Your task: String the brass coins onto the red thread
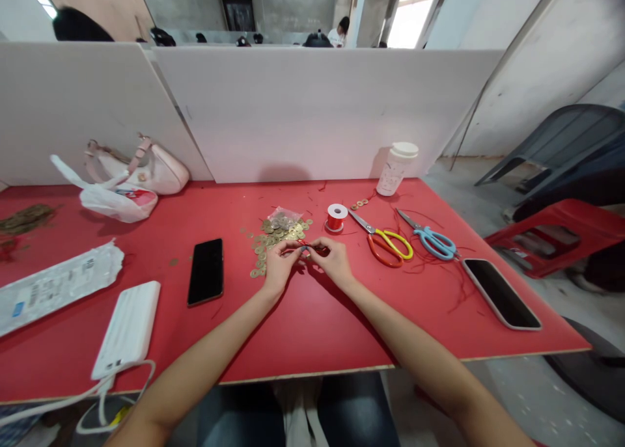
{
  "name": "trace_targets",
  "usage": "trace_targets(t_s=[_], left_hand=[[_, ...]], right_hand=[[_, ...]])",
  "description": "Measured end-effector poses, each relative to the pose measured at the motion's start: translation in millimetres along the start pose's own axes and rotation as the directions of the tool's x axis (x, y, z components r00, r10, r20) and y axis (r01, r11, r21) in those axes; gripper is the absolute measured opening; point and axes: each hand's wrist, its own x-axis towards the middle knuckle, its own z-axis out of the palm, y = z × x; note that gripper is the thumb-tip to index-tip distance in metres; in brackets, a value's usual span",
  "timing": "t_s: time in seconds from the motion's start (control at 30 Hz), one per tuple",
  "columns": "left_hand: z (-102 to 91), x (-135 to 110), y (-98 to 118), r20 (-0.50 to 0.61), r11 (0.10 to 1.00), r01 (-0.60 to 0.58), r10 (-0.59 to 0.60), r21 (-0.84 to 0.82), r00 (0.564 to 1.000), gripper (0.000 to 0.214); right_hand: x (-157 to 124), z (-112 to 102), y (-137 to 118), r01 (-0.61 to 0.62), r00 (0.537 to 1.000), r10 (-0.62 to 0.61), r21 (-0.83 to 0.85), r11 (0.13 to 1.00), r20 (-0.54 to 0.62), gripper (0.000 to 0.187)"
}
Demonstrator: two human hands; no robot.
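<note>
My left hand (279,265) and my right hand (332,257) meet over the red table (312,330), fingertips pinched together on a small brass coin and a bit of red thread (305,247). A pile of brass coins (276,233) lies just beyond my fingers, partly on a clear plastic bag. A spool of red thread (336,217) stands to the right of the pile. Both hands are closed in a pinch.
Orange-yellow scissors (388,244) and blue scissors (432,239) lie right of the spool. Black phones rest at left (206,271) and right (500,293). A white power bank (127,330), a white bottle (395,167), a pink bag (146,167) and white partition panels surround the table.
</note>
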Motion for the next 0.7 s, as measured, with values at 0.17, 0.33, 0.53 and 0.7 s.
trace_targets(t_s=[0.17, 0.33, 0.53, 0.7], left_hand=[[0.0, -0.2, -0.3, -0.005, 1.000, -0.004, 0.004, -0.002, 1.000, 0.033], [0.3, -0.8, 0.6, -0.021, 1.000, -0.022, 0.022, -0.006, 1.000, 0.034], [0.4, -0.2, 0.0, -0.015, 1.000, -0.019, 0.018, -0.011, 1.000, 0.031], [0.4, -0.4, -0.8, -0.022, 1.000, -0.003, 0.003, -0.006, 1.000, 0.029]], right_hand=[[0.1, -0.2, 0.8, 0.010, 1.000, -0.010, -0.012, 1.000, -0.003, 0.017], [0.4, 0.0, 0.9, 0.037, 0.999, -0.037, -0.013, 0.999, -0.005, 0.015], [-0.4, 0.3, 0.8, 0.028, 1.000, -0.029, -0.019, 0.999, -0.007, 0.015], [-0.6, 0.7, 3.2, 0.050, 0.999, -0.050, -0.052, 0.997, -0.002, 0.014]])
